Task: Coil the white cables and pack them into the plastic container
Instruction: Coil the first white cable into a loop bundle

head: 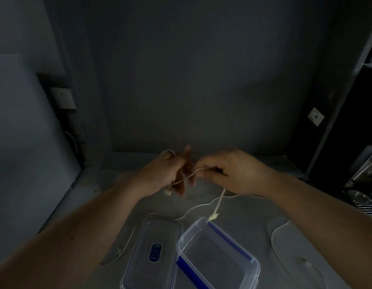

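Place: we are looking at a dim home corner.
Evidence: a grey counter (253,207) is meeting dark walls; wall sockets (64,98) are showing left.

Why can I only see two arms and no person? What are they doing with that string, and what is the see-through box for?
The camera sits on the person's head and looks down, so you see only their own arms, as if you were looking through their eyes. There is just this one picture, and the room is quite dark.

The left hand and the right hand are both holding a white cable, not a string. It runs between the two hands, and one end dangles below the right hand.

On the grey table stands a clear plastic container with blue clips. It looks empty. Its lid lies flat beside it. More thin white cables lie loose on the table.
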